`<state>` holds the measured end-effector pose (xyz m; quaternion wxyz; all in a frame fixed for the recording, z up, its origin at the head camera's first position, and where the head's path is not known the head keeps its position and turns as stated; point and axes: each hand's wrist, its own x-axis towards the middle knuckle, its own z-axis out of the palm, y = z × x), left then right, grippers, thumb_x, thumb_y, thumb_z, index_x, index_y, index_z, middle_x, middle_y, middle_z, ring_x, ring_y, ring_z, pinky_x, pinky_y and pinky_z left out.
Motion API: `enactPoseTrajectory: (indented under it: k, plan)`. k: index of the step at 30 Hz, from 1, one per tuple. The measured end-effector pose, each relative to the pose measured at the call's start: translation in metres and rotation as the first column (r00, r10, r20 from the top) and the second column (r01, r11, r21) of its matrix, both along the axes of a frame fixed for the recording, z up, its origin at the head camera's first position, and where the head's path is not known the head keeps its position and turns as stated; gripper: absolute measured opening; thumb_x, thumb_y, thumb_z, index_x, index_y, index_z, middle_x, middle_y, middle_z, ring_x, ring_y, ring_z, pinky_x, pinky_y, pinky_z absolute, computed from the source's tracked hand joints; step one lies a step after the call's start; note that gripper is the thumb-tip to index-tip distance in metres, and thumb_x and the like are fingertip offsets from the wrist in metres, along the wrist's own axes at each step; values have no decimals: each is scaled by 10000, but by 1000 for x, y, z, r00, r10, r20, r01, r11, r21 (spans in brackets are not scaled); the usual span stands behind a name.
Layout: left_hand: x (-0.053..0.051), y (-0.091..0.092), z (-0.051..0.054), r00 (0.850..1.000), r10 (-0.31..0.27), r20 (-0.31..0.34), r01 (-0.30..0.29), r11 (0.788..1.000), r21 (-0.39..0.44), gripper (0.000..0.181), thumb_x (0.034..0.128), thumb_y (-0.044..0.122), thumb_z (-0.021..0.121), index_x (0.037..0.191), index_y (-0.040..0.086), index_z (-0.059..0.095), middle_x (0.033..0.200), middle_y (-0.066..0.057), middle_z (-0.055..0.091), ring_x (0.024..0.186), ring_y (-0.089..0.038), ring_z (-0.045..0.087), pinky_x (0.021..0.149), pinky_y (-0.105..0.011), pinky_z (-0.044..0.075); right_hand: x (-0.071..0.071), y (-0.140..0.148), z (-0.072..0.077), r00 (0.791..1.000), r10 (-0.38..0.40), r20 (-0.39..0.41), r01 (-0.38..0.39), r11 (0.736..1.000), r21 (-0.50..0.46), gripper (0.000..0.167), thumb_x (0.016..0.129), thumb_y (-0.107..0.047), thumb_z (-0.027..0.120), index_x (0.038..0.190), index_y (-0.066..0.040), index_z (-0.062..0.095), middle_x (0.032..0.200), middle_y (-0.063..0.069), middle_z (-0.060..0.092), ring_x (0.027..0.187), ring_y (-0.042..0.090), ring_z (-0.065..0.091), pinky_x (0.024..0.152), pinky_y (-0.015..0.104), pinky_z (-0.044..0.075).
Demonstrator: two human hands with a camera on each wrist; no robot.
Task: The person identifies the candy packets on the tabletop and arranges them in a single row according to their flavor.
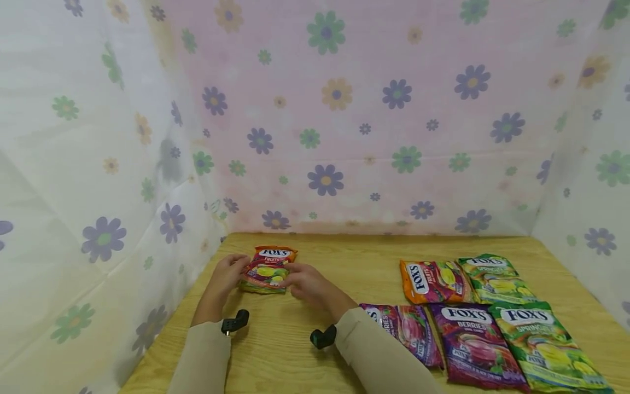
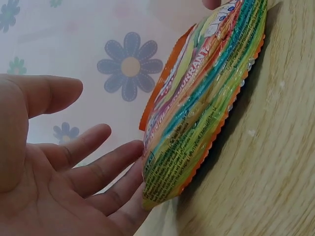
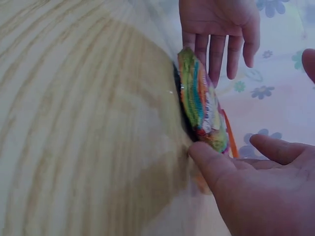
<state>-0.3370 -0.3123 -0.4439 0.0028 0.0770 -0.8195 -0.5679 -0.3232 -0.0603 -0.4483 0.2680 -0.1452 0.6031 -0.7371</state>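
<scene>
An orange-edged bag of Fox's Fruits candy (image 1: 268,268) lies label up on the wooden table. At its left side is my left hand (image 1: 226,278), palm toward the bag and fingers extended. In the left wrist view the fingertips (image 2: 129,153) touch the bag's edge, while the thumb stands apart from it. From the other side my right hand (image 1: 311,285) meets the bag's right edge with loosely straight fingers. The right wrist view shows the bag (image 3: 199,98) standing between both hands, neither one curled round it.
On the table's right side lie another orange Fruits bag (image 1: 438,281), two purple Berries bags (image 1: 474,345) and two green Spring bags (image 1: 548,345). My right forearm passes close to the nearer purple bag (image 1: 410,334). Flowered cloth walls (image 1: 364,131) enclose the table (image 1: 275,350).
</scene>
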Motion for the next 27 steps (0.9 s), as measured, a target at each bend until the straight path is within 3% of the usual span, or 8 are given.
enactPoseTrajectory:
  k: [8, 13, 19, 22, 27]
  plan:
    - [3, 9, 13, 996, -52, -77, 43, 992, -122, 659, 1046, 505, 547, 1515, 49, 463, 1513, -191, 506, 1393, -392, 480, 1140, -579, 420, 1, 16, 17, 998, 1, -55, -3, 1000, -32, 708, 939, -55, 649, 1590, -40, 371, 1735, 147, 118, 1565, 458, 187, 1210, 681, 254]
    - [5, 16, 19, 991, -66, -115, 50, 990, -132, 601, 1047, 467, 565, 1479, 53, 504, 1481, -181, 535, 1364, -384, 516, 1133, -569, 433, 1, 28, 26, 994, 1, -114, -2, 1000, -4, 654, 955, -82, 659, 1568, -98, 433, 1734, 113, 154, 1583, 439, 145, 1195, 703, 261]
    - [5, 21, 25, 990, -75, -119, 62, 992, -114, 607, 1044, 477, 568, 1472, 51, 513, 1461, -175, 551, 1358, -389, 522, 1129, -563, 437, 3, 41, 40, 978, 36, -208, -25, 998, 53, 646, 962, -114, 656, 1570, -129, 440, 1724, 98, 195, 1597, 367, 162, 1224, 633, 280]
    - [7, 25, 29, 989, -83, -123, 70, 992, -109, 595, 1045, 487, 562, 1470, 73, 516, 1472, -170, 540, 1375, -390, 507, 1140, -571, 427, 6, 49, 45, 955, 52, -294, -16, 992, 125, 631, 964, -131, 666, 1561, -169, 466, 1719, 75, 222, 1586, 352, 216, 1212, 602, 331]
    - [9, 33, 37, 981, -114, -155, 102, 991, -85, 567, 1041, 469, 583, 1454, 84, 528, 1475, -169, 537, 1373, -400, 507, 1144, -583, 429, 14, 63, 54, 889, 61, -454, 31, 981, 194, 599, 976, -142, 662, 1542, -247, 495, 1724, -11, 211, 1581, 297, 250, 1210, 594, 342]
